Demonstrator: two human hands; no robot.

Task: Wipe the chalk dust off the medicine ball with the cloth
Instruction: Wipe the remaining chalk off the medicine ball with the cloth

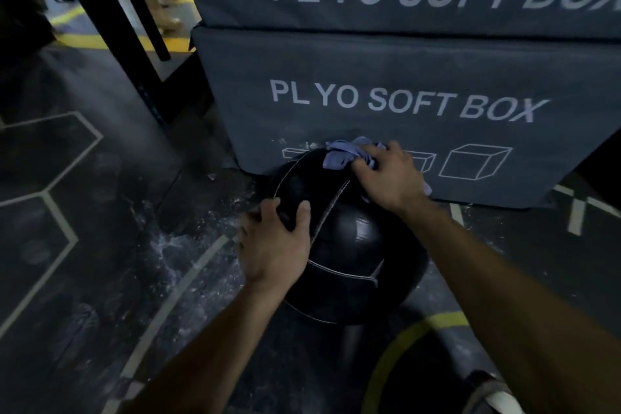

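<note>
My right hand (386, 175) bunches a crumpled pale blue cloth (346, 155) and presses it on the far upper side of the round black leather medicine ball with pale stitched seams (349, 245). My left hand (275, 245) lies on the ball's near left side, fingers spread and curved over the surface. The ball sits under both hands on the dark rubber floor (100, 212), against the lower dark grey soft plyo box (386, 77) beyond my right hand. White chalk dust (181, 245) speckles the floor left of my left hand.
</note>
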